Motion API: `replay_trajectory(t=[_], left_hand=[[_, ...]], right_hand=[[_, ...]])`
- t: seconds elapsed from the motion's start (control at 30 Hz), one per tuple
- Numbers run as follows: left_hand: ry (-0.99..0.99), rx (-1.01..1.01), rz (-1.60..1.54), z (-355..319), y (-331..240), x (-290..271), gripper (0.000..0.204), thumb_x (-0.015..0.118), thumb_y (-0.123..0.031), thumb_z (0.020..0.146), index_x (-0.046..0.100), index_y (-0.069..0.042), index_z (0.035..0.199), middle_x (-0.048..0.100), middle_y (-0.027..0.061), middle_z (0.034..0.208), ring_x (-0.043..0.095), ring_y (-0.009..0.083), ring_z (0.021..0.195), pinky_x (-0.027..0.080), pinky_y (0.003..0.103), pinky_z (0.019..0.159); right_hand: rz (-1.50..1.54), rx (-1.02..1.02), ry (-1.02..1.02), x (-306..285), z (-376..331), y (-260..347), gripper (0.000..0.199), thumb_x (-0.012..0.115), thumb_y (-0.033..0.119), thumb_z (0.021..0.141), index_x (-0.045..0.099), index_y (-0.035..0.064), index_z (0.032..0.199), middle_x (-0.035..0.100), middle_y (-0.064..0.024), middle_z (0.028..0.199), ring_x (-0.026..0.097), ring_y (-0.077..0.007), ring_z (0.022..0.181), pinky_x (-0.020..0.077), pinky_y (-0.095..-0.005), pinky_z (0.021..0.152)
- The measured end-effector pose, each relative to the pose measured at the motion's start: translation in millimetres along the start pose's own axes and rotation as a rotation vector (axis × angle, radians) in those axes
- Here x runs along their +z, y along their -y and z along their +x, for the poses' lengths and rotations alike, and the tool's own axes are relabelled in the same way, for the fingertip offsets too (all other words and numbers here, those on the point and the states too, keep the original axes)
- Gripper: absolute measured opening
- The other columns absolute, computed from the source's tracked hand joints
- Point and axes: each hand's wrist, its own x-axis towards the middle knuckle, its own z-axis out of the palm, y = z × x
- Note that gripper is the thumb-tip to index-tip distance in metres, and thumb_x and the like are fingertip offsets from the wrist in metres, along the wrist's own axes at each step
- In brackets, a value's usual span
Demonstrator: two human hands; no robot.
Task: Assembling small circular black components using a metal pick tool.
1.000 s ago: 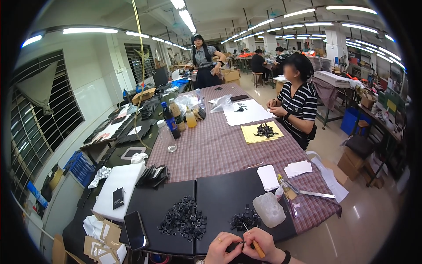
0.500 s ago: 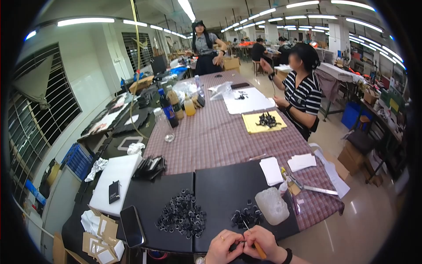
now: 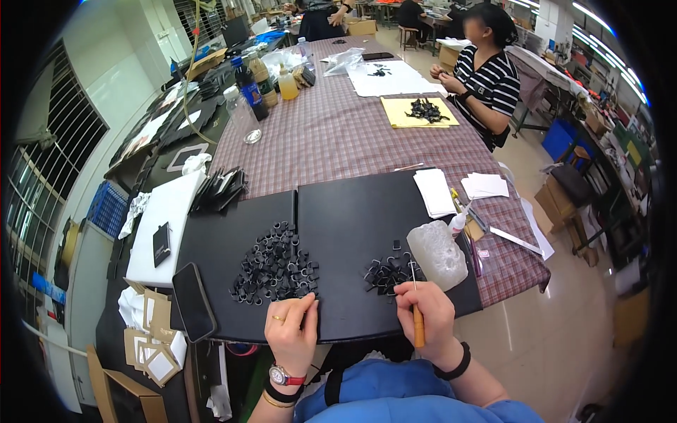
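My left hand is at the near edge of a large pile of small black clip-like pieces, thumb and fingers pinched together. Whatever may be between those fingertips is too small to make out. In my right hand is an awl-like tool with a wooden handle, its thin metal shaft pointing away from me. The right fingertips touch or almost touch a smaller heap of black pieces. Both piles lie on black boards. Beside the smaller heap sits a lumpy translucent block.
A phone lies at the left board edge, near a white foam slab. White cards, a small white bottle and a metal ruler are to the right. Across the table, a person in a striped shirt handles something small.
My hands were together at the table's near edge and have parted, the left toward the large pile, the right toward the smaller heap. The view has tilted down. The co-worker's hands have come together.
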Motion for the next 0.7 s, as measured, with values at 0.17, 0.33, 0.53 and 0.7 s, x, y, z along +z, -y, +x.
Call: replay_trajectory(t=[0.17, 0.33, 0.53, 0.7], left_hand=[[0.032, 0.024, 0.034, -12, 2, 0, 0.030, 0.075, 0.002, 0.077, 0.073, -0.006, 0.106, 0.061, 0.0057, 0.086, 0.057, 0.0234, 0.076, 0.048, 0.035, 0.066], [0.044, -0.004, -0.028, -10, -11, -2, 0.030, 0.073, 0.001, 0.078, 0.073, -0.007, 0.107, 0.062, 0.0073, 0.089, 0.056, 0.0240, 0.080, 0.047, 0.034, 0.071], [0.134, 0.026, -0.217, -2, -35, 14, 0.030, 0.071, 0.002, 0.078, 0.073, -0.007, 0.106, 0.061, 0.0069, 0.088, 0.057, 0.0239, 0.079, 0.047, 0.033, 0.070], [0.273, -0.128, -0.482, 8, -39, 17, 0.030, 0.063, 0.003, 0.087, 0.071, -0.005, 0.115, 0.063, 0.0085, 0.093, 0.060, 0.0200, 0.085, 0.049, 0.028, 0.075]], right_hand=[[-0.201, -0.052, 0.072, 10, 20, 9, 0.020, 0.068, -0.006, 0.070, 0.059, 0.0044, 0.084, 0.067, -0.0099, 0.093, 0.063, -0.0287, 0.084, 0.0513, -0.0359, 0.071], [-0.258, -0.019, 0.114, 13, 19, 5, 0.021, 0.070, -0.010, 0.072, 0.057, 0.0038, 0.082, 0.066, -0.0090, 0.087, 0.061, -0.0288, 0.083, 0.0504, -0.0362, 0.071], [-0.127, 0.069, 0.093, 9, 19, 6, 0.021, 0.068, -0.010, 0.073, 0.056, 0.0041, 0.083, 0.064, -0.0083, 0.085, 0.059, -0.0281, 0.080, 0.0497, -0.0358, 0.070], [0.194, 0.299, 0.107, -1, 16, 18, 0.017, 0.066, -0.009, 0.080, 0.055, 0.0035, 0.084, 0.063, -0.0074, 0.085, 0.061, -0.0203, 0.077, 0.0499, -0.0300, 0.069]])
